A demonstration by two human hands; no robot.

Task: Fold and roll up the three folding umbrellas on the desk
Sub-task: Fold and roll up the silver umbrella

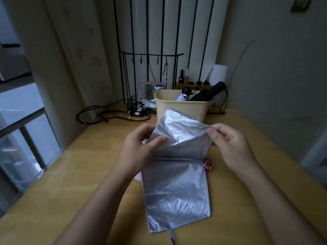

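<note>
Wooden desk (70,174) by a curtained window, dim light. At its far end a beige bin (184,107) holds a black umbrella (208,93) and a white umbrella (182,97), both looking rolled. The silver umbrella (177,188) lies lengthwise on the desk before me, its far panel lifted. My left hand (139,147) grips that panel's left side, thumb across the fabric. My right hand (230,144) pinches its top right corner between thumb and forefinger.

I judge this to be pleat-straightening ahead of the roll. To do it well, I'd pull the panel taut between both hands and lay its crease along the rib. I'd fold every flap the same way round and keep the strap (170,235) at the near end free for wrapping.
</note>
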